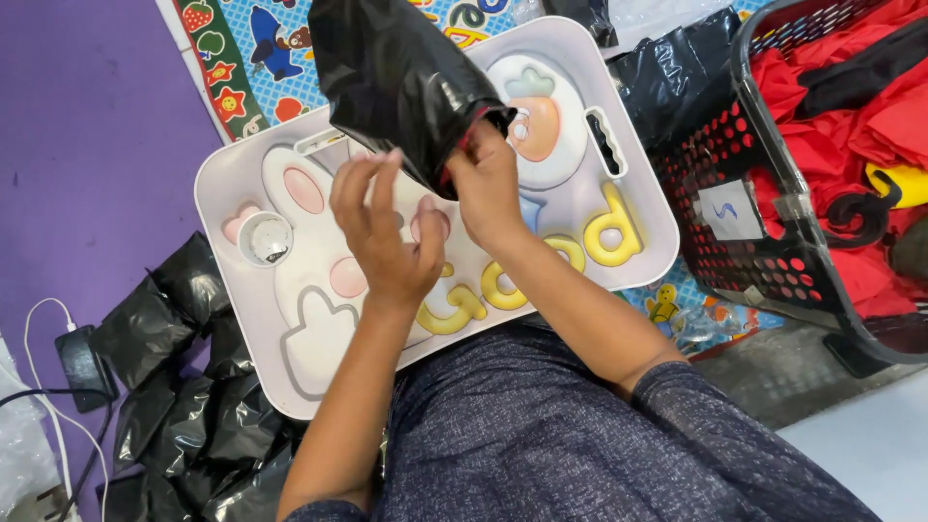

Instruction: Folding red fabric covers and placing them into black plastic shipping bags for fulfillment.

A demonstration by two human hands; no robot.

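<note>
Right hand [488,184] pinches the mouth of a black plastic bag [396,72], fingers closed on the bunched opening; a bit of red shows at the mouth, likely fabric inside. The bag hangs in the air over the far middle of the lap tray [638,208].

Left hand [382,232] sits just beside the bag mouth, fingers spread and slightly curled, holding nothing; fingertips close to the plastic, contact unclear.

The tray is white with a rabbit shape, a carrot shape and yellow raised letters. It lies across the person's lap over a cartoon-print play mat [256,53]. A small round white object [264,239] sits at the tray's near-left corner; cannot tell what it is.

Progress, judging from layout:
- A pile of filled black bags [184,387] lies on the floor off the tray's left edge, so a fair number look packed.
- The laundry basket [773,242] off the tray's right edge, black with red holes, holds a lot of red cloth [841,77], so plenty looks left.
- Empty black bags [677,68] lie crumpled between tray and basket.
- The current bag looks filled; the mouth is gathered but not yet visibly closed off.

A charger with a white cable [58,329] lies on the purple floor [87,145] at far left.
</note>
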